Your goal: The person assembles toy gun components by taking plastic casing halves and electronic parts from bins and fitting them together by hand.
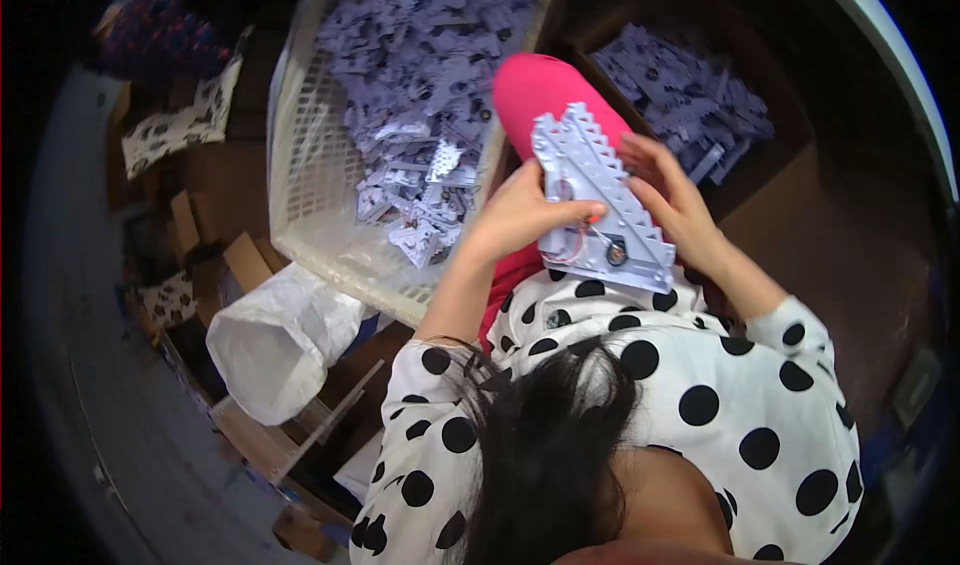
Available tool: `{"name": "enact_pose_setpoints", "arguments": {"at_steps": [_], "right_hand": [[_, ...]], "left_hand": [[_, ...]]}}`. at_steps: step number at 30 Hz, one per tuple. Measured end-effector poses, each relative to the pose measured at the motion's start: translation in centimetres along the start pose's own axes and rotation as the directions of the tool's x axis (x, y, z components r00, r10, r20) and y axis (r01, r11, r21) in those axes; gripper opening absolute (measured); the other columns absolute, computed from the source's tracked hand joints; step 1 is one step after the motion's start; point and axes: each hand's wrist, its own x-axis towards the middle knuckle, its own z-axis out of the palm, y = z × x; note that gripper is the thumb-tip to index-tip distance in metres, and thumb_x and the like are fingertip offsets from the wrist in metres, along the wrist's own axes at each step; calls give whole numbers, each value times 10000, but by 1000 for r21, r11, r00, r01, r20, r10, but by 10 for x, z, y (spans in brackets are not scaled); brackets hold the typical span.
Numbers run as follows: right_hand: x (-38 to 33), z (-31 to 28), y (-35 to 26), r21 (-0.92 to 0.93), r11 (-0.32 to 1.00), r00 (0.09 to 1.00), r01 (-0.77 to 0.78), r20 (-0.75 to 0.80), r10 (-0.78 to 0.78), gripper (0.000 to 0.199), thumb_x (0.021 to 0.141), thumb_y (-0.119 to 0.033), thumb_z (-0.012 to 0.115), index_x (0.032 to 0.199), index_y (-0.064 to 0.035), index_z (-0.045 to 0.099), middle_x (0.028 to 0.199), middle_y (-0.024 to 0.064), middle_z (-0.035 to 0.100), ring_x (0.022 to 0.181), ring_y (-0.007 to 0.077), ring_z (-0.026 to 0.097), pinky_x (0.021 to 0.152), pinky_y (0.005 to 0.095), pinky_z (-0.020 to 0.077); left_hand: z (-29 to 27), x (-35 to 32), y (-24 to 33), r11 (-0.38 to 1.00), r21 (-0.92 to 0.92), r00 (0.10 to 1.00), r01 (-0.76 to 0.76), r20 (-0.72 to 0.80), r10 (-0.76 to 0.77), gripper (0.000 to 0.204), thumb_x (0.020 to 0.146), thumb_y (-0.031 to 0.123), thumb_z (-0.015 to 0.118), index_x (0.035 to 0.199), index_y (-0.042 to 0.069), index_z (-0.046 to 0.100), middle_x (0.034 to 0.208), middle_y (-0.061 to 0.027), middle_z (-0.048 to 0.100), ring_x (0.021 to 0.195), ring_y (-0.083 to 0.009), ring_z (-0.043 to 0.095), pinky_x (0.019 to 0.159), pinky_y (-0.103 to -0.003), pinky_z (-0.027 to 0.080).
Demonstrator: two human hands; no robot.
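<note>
Over my lap I hold a pale lilac plastic part (pixel 597 180), roughly triangular, with toothed edges. A small round component (pixel 617 254) and thin wires sit in its lower portion. My left hand (pixel 525 212) grips the part along its left side, thumb laid across the face near a small orange-red spot. At the upper right edge is my right hand (pixel 675 200), its fingers bent against the toothed side; some fingertips are hidden behind the part. Whether it grips firmly or only steadies the part is hard to see.
To the left stands a white plastic basket (pixel 310 155), lined with clear plastic and heaped with similar lilac parts (pixel 420 75). A cardboard box (pixel 800 190) at the far right holds more. A white sack (pixel 265 350) and cardboard pieces lie at lower left. Another person's dark patterned clothing (pixel 165 35) shows top left.
</note>
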Motion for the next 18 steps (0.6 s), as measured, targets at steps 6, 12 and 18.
{"name": "enact_pose_setpoints", "arguments": {"at_steps": [6,12,18], "right_hand": [[-22,33,-2,115,988,989,-104,116,91,598,966,-378,360,1432,-39,201,1400,157,315,1312,233,284,1081,335,199],[28,57,-8,-123,988,976,-91,188,113,671,937,-457,383,1444,-74,170,1351,187,355,1277,278,326,1072,387,213],[148,75,-11,-588,753,954,297,206,-215,603,874,-250,564,1388,-61,312,1299,193,422,1205,320,418,1034,379,302]], "left_hand": [[-1,-20,-39,907,-418,995,-42,66,77,572,713,105,762,1200,3,478,1052,-65,609,926,-140,596,819,-282,482],[-42,-20,-85,646,-763,999,-19,-33,-10,382,813,55,622,1172,-4,505,1063,-94,623,924,-175,627,798,-302,514],[-167,20,-159,411,-901,950,-138,-238,-202,372,871,268,563,1164,39,536,969,-81,627,806,-202,636,707,-370,546]]}}
